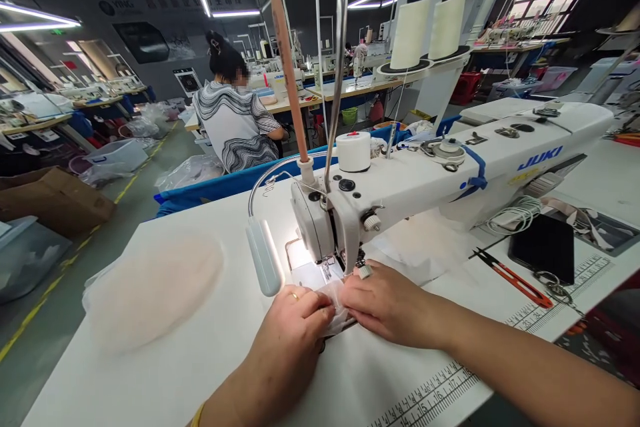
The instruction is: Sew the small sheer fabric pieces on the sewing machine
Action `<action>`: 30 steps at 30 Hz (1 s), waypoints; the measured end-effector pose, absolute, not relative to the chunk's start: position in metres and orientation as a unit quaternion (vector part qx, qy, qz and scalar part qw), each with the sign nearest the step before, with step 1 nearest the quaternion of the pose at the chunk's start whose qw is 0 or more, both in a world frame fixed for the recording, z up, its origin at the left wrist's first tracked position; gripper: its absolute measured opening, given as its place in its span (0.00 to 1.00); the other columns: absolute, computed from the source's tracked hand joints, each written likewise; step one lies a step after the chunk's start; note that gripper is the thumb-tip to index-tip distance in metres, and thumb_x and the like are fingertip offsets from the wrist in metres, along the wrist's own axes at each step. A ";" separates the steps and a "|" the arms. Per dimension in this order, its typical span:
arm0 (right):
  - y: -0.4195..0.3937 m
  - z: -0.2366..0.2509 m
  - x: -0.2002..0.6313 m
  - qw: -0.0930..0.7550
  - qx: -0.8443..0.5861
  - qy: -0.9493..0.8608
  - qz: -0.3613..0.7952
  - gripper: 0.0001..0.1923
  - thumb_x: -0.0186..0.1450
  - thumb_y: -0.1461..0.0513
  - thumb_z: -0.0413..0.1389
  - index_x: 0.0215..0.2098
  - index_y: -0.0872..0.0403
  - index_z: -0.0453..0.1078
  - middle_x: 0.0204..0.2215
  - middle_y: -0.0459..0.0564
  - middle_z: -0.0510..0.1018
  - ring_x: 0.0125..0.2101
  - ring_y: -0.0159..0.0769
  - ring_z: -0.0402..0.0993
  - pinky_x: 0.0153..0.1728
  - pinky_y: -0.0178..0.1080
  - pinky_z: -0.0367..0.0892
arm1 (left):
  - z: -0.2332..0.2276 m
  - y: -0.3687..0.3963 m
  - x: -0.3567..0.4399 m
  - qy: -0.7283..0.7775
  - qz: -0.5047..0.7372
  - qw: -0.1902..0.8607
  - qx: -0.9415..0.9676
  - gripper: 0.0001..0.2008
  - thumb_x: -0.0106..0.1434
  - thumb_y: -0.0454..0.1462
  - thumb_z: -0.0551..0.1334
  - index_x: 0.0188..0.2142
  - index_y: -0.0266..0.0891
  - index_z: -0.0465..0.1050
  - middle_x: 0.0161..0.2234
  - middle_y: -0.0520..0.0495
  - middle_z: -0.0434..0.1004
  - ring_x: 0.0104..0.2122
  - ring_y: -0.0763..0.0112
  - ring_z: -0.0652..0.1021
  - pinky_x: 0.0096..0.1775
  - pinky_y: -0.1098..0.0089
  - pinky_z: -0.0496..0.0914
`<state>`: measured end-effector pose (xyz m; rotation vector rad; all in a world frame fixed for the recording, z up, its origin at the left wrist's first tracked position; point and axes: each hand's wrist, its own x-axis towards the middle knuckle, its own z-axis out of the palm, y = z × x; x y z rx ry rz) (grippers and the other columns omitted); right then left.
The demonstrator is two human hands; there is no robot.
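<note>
A white sewing machine [405, 180] stands on the table, its needle and presser foot [327, 270] lit by a small lamp [265, 259]. Just in front of the foot, a piece of thin pale fabric [336, 300] is pinched between both hands. My left hand [299, 320], with a ring on one finger, has its fingers closed on the fabric's left side. Close beside the needle, my right hand [383, 303] grips the right side, fingers pressed together. More sheer fabric [425, 243] lies behind the right hand, under the machine's arm.
Sheer beige fabric pieces [155, 290] lie at the table's left. Orange thread snips [515, 278], a black phone [545, 247] and a coiled cord [517, 215] are at the right. A pencil [287, 60] stands upright on the machine head. Another person [237, 120] sits ahead.
</note>
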<state>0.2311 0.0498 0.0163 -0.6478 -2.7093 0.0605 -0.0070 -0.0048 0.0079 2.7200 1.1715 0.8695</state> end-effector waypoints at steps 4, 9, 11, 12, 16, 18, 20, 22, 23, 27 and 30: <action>0.051 0.013 0.230 0.178 -0.237 -0.955 0.011 0.07 0.72 0.67 0.52 0.35 0.52 0.67 0.31 0.46 0.76 0.33 0.39 0.64 0.38 0.42 0.56 | 0.010 0.000 -0.007 0.383 0.272 0.018 0.883 0.24 0.51 0.21 0.55 0.42 0.42 0.76 0.41 0.48 0.82 0.35 0.61 0.75 0.39 0.58 0.69; 0.054 0.011 0.227 0.181 -0.255 -0.950 0.007 0.08 0.70 0.69 0.52 0.35 0.52 0.67 0.30 0.47 0.76 0.33 0.40 0.64 0.37 0.42 0.56 | 0.013 0.005 -0.009 0.387 0.271 0.008 0.881 0.19 0.64 0.22 0.53 0.43 0.41 0.77 0.42 0.45 0.82 0.36 0.61 0.77 0.39 0.60 0.71; 0.054 0.012 0.227 0.176 -0.258 -0.950 0.016 0.08 0.69 0.70 0.52 0.36 0.52 0.68 0.31 0.47 0.77 0.34 0.40 0.64 0.37 0.42 0.57 | 0.013 0.007 -0.010 0.387 0.271 -0.002 0.881 0.18 0.67 0.23 0.52 0.43 0.40 0.77 0.42 0.44 0.82 0.37 0.60 0.77 0.38 0.61 0.71; 0.054 0.013 0.227 0.174 -0.258 -0.950 0.023 0.08 0.69 0.70 0.52 0.37 0.52 0.69 0.32 0.47 0.78 0.34 0.41 0.64 0.37 0.42 0.57 | 0.013 0.007 -0.010 0.385 0.273 -0.007 0.882 0.17 0.68 0.23 0.52 0.43 0.40 0.77 0.43 0.44 0.82 0.38 0.60 0.78 0.38 0.61 0.71; 0.051 0.015 0.227 0.183 -0.254 -0.949 0.036 0.11 0.69 0.71 0.52 0.42 0.51 0.73 0.35 0.48 0.79 0.37 0.42 0.66 0.39 0.42 0.59 | 0.014 0.007 -0.010 0.358 0.273 -0.015 0.893 0.17 0.69 0.23 0.52 0.42 0.40 0.75 0.43 0.45 0.82 0.41 0.59 0.79 0.41 0.60 0.70; 0.051 0.014 0.227 0.187 -0.254 -0.948 0.036 0.12 0.69 0.71 0.52 0.42 0.51 0.74 0.36 0.49 0.79 0.37 0.42 0.66 0.40 0.43 0.60 | 0.016 0.007 -0.011 0.349 0.266 -0.016 0.898 0.18 0.69 0.22 0.51 0.42 0.39 0.75 0.42 0.45 0.83 0.39 0.60 0.79 0.41 0.60 0.70; 0.050 0.013 0.227 0.186 -0.256 -0.948 0.038 0.12 0.69 0.71 0.52 0.41 0.51 0.74 0.36 0.49 0.79 0.36 0.42 0.66 0.40 0.43 0.60 | 0.017 0.006 -0.011 0.348 0.261 -0.016 0.901 0.18 0.69 0.22 0.50 0.43 0.39 0.76 0.41 0.45 0.83 0.37 0.61 0.79 0.40 0.60 0.69; 0.050 0.012 0.227 0.186 -0.260 -0.947 0.040 0.12 0.69 0.71 0.52 0.41 0.51 0.74 0.36 0.49 0.79 0.36 0.41 0.65 0.39 0.42 0.60 | 0.018 0.006 -0.011 0.348 0.263 -0.019 0.900 0.18 0.69 0.22 0.50 0.44 0.38 0.76 0.42 0.45 0.83 0.36 0.63 0.79 0.41 0.59 0.70; 0.050 0.011 0.227 0.186 -0.263 -0.946 0.039 0.12 0.69 0.71 0.53 0.41 0.51 0.74 0.35 0.49 0.79 0.36 0.42 0.65 0.39 0.42 0.60 | 0.018 0.006 -0.010 0.348 0.264 -0.021 0.899 0.18 0.70 0.22 0.50 0.44 0.38 0.76 0.43 0.45 0.83 0.36 0.63 0.79 0.41 0.59 0.70; 0.050 0.011 0.226 0.191 -0.278 -0.941 0.029 0.12 0.69 0.71 0.52 0.41 0.50 0.74 0.34 0.49 0.79 0.36 0.43 0.65 0.39 0.42 0.61 | 0.017 0.009 -0.011 0.352 0.268 -0.037 0.896 0.17 0.71 0.22 0.50 0.42 0.39 0.75 0.45 0.45 0.84 0.38 0.64 0.80 0.43 0.60 0.72; 0.051 0.009 0.224 0.191 -0.289 -0.938 0.020 0.13 0.69 0.71 0.53 0.44 0.50 0.75 0.35 0.50 0.79 0.37 0.43 0.66 0.38 0.42 0.61 | 0.013 0.012 -0.014 0.360 0.252 -0.038 0.897 0.17 0.72 0.23 0.50 0.43 0.40 0.75 0.46 0.45 0.84 0.39 0.63 0.81 0.42 0.61 0.72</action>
